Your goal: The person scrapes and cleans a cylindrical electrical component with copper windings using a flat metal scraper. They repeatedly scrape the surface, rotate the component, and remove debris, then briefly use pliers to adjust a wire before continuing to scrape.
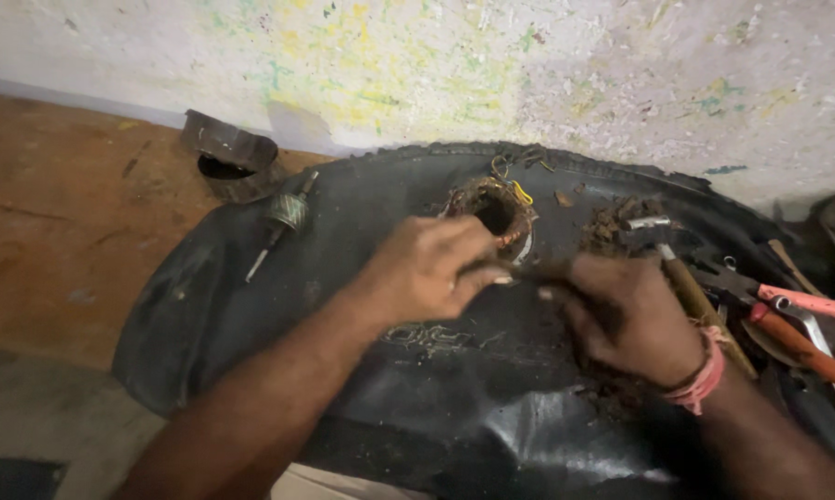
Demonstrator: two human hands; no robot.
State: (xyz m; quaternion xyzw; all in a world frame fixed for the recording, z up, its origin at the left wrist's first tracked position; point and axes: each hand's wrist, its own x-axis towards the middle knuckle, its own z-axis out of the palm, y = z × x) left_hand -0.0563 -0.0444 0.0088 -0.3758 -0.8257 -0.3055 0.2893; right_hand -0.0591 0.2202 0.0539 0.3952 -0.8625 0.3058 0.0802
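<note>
A round motor stator with copper windings [491, 209] lies on a black rubber sheet [251, 306] on the floor. My left hand [426, 268] rests against its near side, fingers curled on the stator's rim. My right hand [630, 319], with a pink thread band at the wrist, is closed on a thin dark tool [528, 272] whose tip points left toward the stator; the frame is blurred there. A small armature with a shaft [283, 218] lies on the sheet to the left, apart from both hands.
A dark metal ring housing [230, 167] stands on the brown floor by the stained wall. A hammer [672, 255] lies behind my right hand. Pliers with pink and orange handles [806, 324] and other tools lie at the right. Brown debris [612, 222] is scattered on the sheet.
</note>
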